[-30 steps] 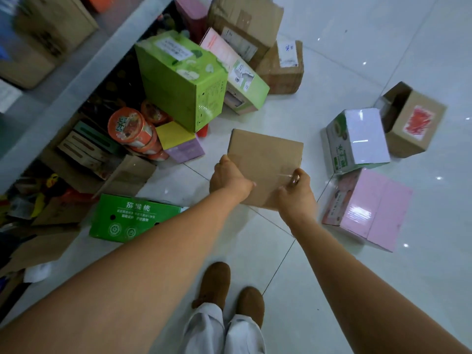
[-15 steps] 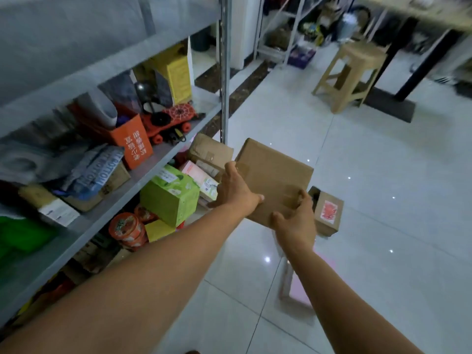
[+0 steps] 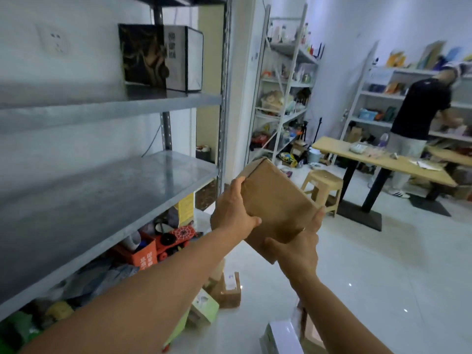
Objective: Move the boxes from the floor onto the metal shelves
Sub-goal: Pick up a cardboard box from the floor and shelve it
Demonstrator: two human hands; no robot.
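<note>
I hold a plain brown cardboard box (image 3: 275, 203) tilted in the air, just right of the metal shelves. My left hand (image 3: 233, 213) grips its left side with the thumb over the near face. My right hand (image 3: 297, 247) grips its lower right corner from below. The bare grey middle shelf (image 3: 102, 198) lies to the left, at about the box's height. The shelf above (image 3: 109, 106) carries a dark printed box (image 3: 159, 56). More boxes lie on the floor below my arms: a brown one (image 3: 228, 290), a green-and-white one (image 3: 204, 309) and a white one (image 3: 279, 337).
The lower shelf holds an orange box (image 3: 143, 254) and a red toy (image 3: 176, 238). A steel upright (image 3: 224, 98) stands at the shelf's right end. Farther right are a beige stool (image 3: 323, 186), a wooden table (image 3: 383, 162), white racks, and a person in a black shirt (image 3: 419, 111).
I have lifted the brown box from floor level up to the middle shelf's height. My view rose from the floor boxes to the shelves and room.
</note>
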